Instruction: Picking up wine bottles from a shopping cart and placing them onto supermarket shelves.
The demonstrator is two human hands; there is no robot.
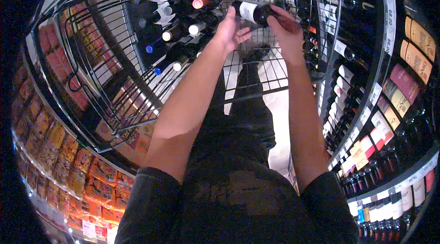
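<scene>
A dark glass wine bottle (pixel 248 11) with a white label lies nearly level above the wire shopping cart (pixel 275 84). My right hand (pixel 284 25) is closed around its right end. At the bottle's left end is my left hand (pixel 229 32), palm turned towards it and fingers spread below. The left thumb overlaps that end; whether it touches is hard to tell. Several dark bottles lie in the cart to the left, among them one with a red cap (pixel 198 3), one with a white cap (pixel 194 30) and one with a blue cap (pixel 149 48).
On the right, curved shelves hold rows of wine bottles (pixel 343 75) behind a price rail (pixel 390 13). Wine cartons (pixel 417 60) stand farther right. Orange packaged goods (pixel 101 177) fill a display at lower left, close to the cart's side rail (pixel 51 89).
</scene>
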